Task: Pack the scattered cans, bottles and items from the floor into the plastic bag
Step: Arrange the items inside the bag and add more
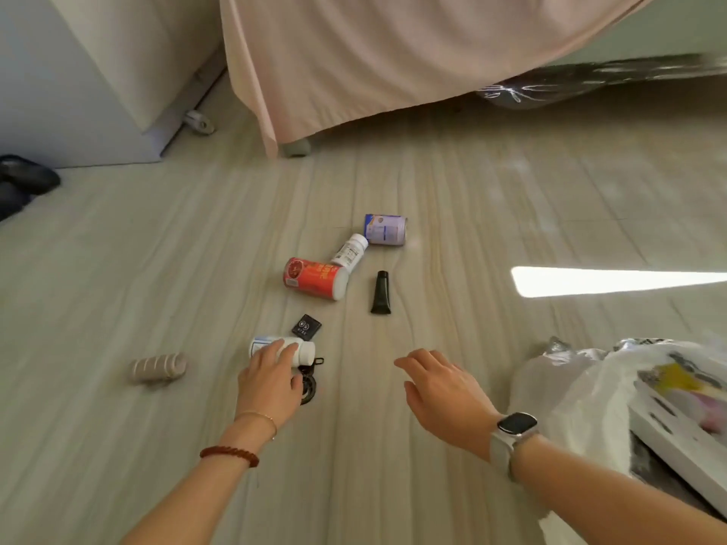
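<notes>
Several items lie scattered on the floor: a purple can [385, 229], a small white bottle [350, 250], a red canister [316, 278], a black tube [381, 293], a small black packet [306, 327], a round black item [309, 385] and a grey ribbed object [157, 367]. My left hand [269, 381] reaches over a white bottle [305, 351] lying on its side, fingers straight and touching its top. My right hand [444, 391] hovers open above the floor, holding nothing. The white plastic bag [570, 391] lies at the right with things inside it.
A bed draped in a pink sheet [393, 61] fills the back, with one leg [296, 148] on the floor. A white cabinet [78, 80] stands at the left, dark shoes [23, 182] beside it. A white box [684, 438] shows inside the bag.
</notes>
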The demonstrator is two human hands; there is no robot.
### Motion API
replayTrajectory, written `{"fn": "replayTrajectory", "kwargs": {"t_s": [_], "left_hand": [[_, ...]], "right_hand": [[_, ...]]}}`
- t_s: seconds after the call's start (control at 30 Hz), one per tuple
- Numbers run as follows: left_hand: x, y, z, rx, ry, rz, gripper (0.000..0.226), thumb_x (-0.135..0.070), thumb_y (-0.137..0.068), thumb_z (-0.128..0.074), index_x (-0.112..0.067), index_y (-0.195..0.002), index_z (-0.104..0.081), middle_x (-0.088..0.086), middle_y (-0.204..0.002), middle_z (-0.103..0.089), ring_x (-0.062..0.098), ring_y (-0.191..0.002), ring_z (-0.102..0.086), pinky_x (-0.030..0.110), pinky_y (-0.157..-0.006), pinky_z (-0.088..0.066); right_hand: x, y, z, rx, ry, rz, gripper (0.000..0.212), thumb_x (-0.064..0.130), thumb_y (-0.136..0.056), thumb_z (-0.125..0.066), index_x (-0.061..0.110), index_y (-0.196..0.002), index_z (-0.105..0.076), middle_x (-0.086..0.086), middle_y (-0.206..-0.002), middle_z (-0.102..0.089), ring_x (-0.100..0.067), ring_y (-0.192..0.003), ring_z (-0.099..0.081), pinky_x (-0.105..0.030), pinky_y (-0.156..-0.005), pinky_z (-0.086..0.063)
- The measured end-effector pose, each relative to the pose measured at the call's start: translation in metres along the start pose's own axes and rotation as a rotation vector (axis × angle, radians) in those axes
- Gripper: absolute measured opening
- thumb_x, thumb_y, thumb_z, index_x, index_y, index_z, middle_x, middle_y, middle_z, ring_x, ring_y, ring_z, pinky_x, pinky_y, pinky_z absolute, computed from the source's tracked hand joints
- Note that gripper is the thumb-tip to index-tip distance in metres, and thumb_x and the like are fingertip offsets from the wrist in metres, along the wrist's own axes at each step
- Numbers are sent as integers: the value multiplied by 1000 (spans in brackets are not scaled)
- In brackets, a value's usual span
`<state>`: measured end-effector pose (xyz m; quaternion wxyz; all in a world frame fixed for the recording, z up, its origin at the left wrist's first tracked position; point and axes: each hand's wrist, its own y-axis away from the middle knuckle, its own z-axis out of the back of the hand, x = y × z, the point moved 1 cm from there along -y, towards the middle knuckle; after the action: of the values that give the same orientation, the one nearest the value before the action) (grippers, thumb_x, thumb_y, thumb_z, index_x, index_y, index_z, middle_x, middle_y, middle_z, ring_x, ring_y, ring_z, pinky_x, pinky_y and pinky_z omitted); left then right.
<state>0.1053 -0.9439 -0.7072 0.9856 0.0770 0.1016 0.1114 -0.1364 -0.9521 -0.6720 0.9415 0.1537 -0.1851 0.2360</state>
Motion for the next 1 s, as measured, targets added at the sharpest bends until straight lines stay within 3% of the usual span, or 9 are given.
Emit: {"fn": "replayTrajectory", "kwargs": {"t_s": [0.17, 0.27, 0.33, 0.4, 0.47, 0.63, 0.73, 0.87, 1.0], "left_hand": [[50, -49, -21, 140, -63, -143, 69, -29, -88, -49, -30, -144, -9, -7, -156, -4, 23, -143, 3, 47, -112, -15], [66, -63, -33, 86, -34, -246, 67, -25, -86, -57, -25, -143, -22, 1, -148, -29, 24, -139, -19, 51, -112, -11], [77, -65, -37, -8, 39, -248, 64, -20, -79, -66, -16, -137, -38, 11, -131, -46, 32, -119, -45, 50, -108, -23], [87, -62, -40, -49, 165, -163, 61, -17, -73, -73, -9, -128, -49, 17, -118, -50, 36, -101, -54, 45, -96, -39], [93, -57, -41, -113, 327, -65, 59, -12, -69, -76, -5, -123, -52, 19, -115, -49, 35, -97, -55, 39, -88, -44], [82, -48, -32, -285, 662, 186, 59, -6, -68, -77, -1, -121, -50, 19, -115, -43, 18, -93, -45, 11, -80, -30], [68, -45, -25, -321, 734, 223, 59, -8, -67, -78, -3, -119, -52, 17, -114, -45, 22, -95, -49, 16, -81, -33], [42, -36, -14, -325, 781, 196, 54, -9, -67, -77, -5, -116, -54, 10, -111, -45, 14, -91, -45, 14, -77, -32], [17, -20, -6, -310, 861, 166, 51, -15, -71, -75, -9, -116, -52, 8, -111, -55, 16, -93, -51, 24, -75, -40]], "right_hand": [[48, -65, -61, 138, -88, -172, 43, 31, -95, -36, 14, -134, -36, -5, -133, -42, -23, -123, -37, -37, -96, -40], [74, -96, -91, 121, -163, -308, 48, 37, -92, -43, 12, -133, -35, -7, -131, -42, -25, -121, -37, -36, -94, -39], [86, -113, -107, 85, -135, -330, 56, 43, -88, -49, 13, -132, -33, -7, -129, -41, -26, -119, -38, -37, -93, -38], [94, -126, -120, 59, -63, -331, 70, 48, -83, -53, 13, -136, -24, -7, -128, -39, -27, -118, -38, -38, -92, -37], [99, -138, -127, 46, 6, -320, 77, 49, -81, -57, 12, -138, -22, -9, -127, -38, -28, -115, -38, -39, -90, -37], [101, -143, -127, 15, -47, -300, 39, 27, -86, -54, 6, -117, -44, -14, -125, -38, -32, -110, -39, -39, -85, -41], [94, -126, -125, 52, -9, -245, 29, 15, -87, -48, 3, -113, -46, -16, -122, -41, -34, -108, -39, -39, -81, -41], [72, -95, -115, 143, -14, -238, 27, 5, -87, -45, 5, -115, -42, -15, -119, -48, -32, -109, -40, -36, -76, -40], [51, -71, -97, 215, -115, -273, 30, 2, -89, -42, 4, -119, -46, -17, -121, -49, -32, -109, -46, -37, -84, -42]]}}
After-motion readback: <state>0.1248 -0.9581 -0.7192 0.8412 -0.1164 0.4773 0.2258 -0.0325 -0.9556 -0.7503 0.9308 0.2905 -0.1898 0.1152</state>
